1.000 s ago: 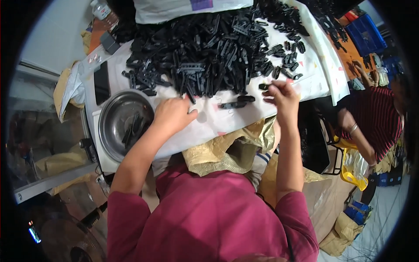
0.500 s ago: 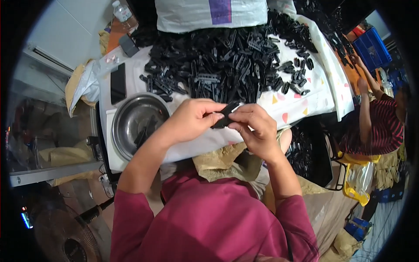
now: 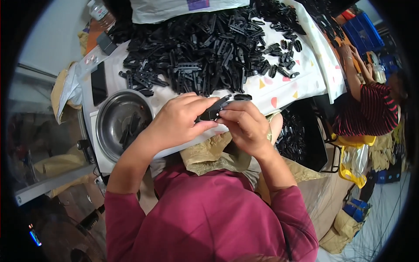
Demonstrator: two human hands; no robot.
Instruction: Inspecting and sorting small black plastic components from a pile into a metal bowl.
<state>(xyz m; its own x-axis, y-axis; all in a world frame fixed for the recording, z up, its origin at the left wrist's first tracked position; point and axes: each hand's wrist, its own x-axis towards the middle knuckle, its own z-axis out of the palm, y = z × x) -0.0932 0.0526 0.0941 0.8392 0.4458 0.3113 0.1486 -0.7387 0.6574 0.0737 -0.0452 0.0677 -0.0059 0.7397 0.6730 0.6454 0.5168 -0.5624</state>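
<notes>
Black part (image 3: 208,115) between two hands

It is above the counter (image 3: 260,91), near the edge. Fingers of the left hand (image 3: 176,120) pinch its left side, those of the right hand (image 3: 248,126) its right end. Beyond lies a heap of black pieces (image 3: 196,56); at left, a metal bowl (image 3: 114,109).

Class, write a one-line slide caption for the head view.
Left hand and right hand hold a slim black part near a loose heap of black pieces.

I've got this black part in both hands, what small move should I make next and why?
Perhaps press gently with the right hand: it touches the black part at its right end, while the left hand grips the left end, which should keep it steady.
</notes>
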